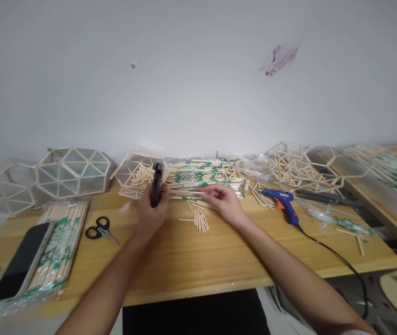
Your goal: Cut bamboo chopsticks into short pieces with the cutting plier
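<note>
My left hand (152, 209) is closed around a black hand tool (157, 184) that stands nearly upright; its exact kind does not show clearly. My right hand (223, 201) pinches thin wooden sticks (186, 192), which run across to the fingers of my left hand. Just below, a small pile of short cut stick pieces (201, 220) lies on the wooden table (191, 265). Behind the hands are wrapped chopsticks (201, 174) in green-printed plastic. To their left, many short pieces (143, 174) fill an open stick frame.
At left are a geometric stick dome (76, 172), black scissors (102, 230), and a phone (22, 260) on a chopstick pack (58, 246). At right, a blue glue gun (282, 200) trails its cord (338, 253) over the table edge. More stick frames (289, 167) stand against the wall.
</note>
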